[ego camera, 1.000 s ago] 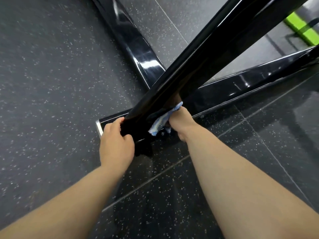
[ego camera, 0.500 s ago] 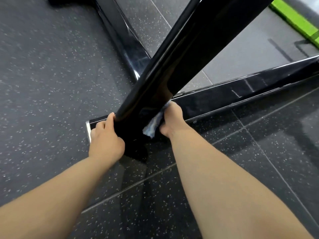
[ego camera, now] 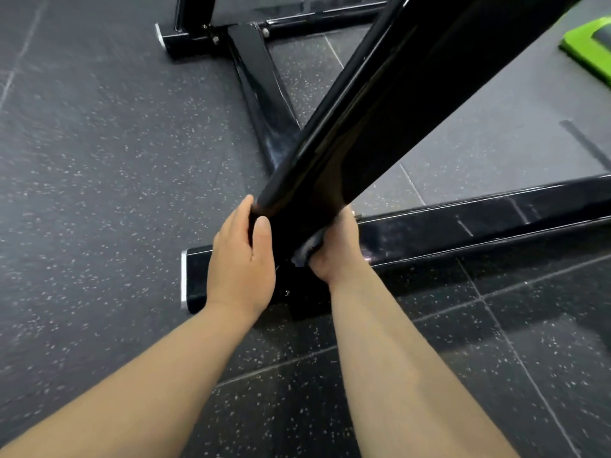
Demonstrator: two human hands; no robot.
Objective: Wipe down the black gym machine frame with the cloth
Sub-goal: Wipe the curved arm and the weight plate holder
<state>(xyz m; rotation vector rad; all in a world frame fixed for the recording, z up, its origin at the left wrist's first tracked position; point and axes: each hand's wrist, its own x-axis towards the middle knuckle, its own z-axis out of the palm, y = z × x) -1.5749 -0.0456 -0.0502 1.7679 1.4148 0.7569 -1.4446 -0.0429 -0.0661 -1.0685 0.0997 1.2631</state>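
A speckled dark floor (ego camera: 99,143) lies under the glossy black frame (ego camera: 380,104), with a green pad (ego camera: 588,44) far right. The left hand (ego camera: 241,262) clasps the slanted post's lower end between thumb and fingers. The right hand (ego camera: 337,256) grips the bunched cloth (ego camera: 305,250), pressing it to the post's right side, just above the base bar.

Left hand (ego camera: 241,269), right hand (ego camera: 334,256) bare; forearms (ego camera: 390,358) bare down to frame edge.
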